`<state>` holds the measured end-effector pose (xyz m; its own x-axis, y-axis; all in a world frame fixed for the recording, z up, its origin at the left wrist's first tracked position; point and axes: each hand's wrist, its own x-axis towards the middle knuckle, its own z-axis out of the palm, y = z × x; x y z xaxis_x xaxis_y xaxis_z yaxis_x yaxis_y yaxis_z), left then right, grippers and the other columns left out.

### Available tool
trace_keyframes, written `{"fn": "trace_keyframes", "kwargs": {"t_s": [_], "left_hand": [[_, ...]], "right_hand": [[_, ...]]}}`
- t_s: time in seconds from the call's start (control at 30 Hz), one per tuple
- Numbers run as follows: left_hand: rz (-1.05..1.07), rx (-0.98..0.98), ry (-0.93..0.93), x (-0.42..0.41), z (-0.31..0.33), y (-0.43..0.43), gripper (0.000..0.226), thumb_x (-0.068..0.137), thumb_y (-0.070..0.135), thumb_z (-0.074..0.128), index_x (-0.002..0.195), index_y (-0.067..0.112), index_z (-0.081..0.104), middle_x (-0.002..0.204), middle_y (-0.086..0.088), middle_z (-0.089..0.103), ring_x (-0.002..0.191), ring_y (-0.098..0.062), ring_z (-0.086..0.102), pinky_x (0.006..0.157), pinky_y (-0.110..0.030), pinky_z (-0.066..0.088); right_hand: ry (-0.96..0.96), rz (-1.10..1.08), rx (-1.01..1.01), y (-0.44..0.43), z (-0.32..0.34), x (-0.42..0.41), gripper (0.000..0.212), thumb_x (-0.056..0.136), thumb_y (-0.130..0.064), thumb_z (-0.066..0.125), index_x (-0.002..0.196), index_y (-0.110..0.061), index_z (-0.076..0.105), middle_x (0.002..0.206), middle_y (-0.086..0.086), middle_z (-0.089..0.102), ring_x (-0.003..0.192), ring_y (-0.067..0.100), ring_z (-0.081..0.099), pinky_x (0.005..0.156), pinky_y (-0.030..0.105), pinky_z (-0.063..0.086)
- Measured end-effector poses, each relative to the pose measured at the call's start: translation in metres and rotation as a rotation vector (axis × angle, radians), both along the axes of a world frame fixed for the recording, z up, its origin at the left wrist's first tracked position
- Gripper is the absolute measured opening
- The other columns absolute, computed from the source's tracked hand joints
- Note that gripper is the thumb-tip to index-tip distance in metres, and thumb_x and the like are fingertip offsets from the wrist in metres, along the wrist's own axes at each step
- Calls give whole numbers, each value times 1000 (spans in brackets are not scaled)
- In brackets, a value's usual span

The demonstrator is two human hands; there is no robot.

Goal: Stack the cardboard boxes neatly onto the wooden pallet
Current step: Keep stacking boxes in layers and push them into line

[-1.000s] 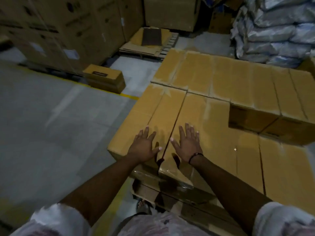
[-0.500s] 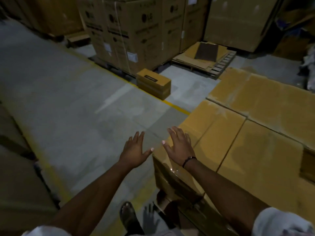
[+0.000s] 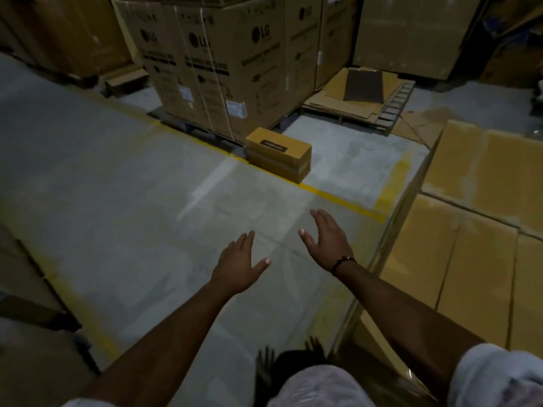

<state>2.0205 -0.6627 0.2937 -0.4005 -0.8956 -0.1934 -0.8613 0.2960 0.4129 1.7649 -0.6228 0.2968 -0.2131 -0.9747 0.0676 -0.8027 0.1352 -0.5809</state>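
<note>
Brown cardboard boxes [image 3: 470,245] already sit flat in a stack on my right, one small brown cardboard box [image 3: 279,152] waits on the grey floor [image 3: 117,201], and my left hand [image 3: 239,264] and right hand [image 3: 327,239] hang wide open, holding nothing.

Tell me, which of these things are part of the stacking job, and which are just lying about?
Job: stacked boxes; small box on floor; both empty hands, left hand, right hand.
Lying about: big LG cartons; flattened cardboard on pallet.

matt brown cardboard boxes [image 3: 482,230]; rough grey concrete floor [image 3: 117,201] with painted yellow line [image 3: 338,198]; slatted wooden pallet [image 3: 390,113].
</note>
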Motion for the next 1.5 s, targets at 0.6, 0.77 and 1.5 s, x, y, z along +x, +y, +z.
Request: {"fn": "trace_keyframes", "kwargs": {"t_s": [0.6, 0.77, 1.5], "left_hand": [[-127, 42, -10, -35, -17, -360, 91, 97, 67, 49, 165, 19, 12, 170, -9, 20, 154, -28, 24, 124, -45, 24], [-115, 42, -26, -49, -10, -489, 91, 97, 66, 50, 165, 18, 12, 170, -8, 21, 154, -27, 26, 123, -43, 26], [-224, 370, -29, -186, -98, -909, 90, 97, 66, 52, 164, 18, 16, 168, -8, 26, 151, -29, 31, 119, -48, 33]], "right_hand": [[47, -39, 148, -345, -50, -8, 69, 101, -56, 44, 159, -22, 28, 165, 8, 27, 151, 26, 23, 120, 45, 24], [104, 33, 191, -462, -43, -31, 71, 101, -58, 42, 160, -22, 25, 165, 8, 25, 152, 27, 22, 121, 44, 24], [95, -198, 444, -826, -100, -160, 79, 97, -65, 44, 160, -19, 25, 166, 10, 22, 152, 33, 20, 119, 50, 25]]}}
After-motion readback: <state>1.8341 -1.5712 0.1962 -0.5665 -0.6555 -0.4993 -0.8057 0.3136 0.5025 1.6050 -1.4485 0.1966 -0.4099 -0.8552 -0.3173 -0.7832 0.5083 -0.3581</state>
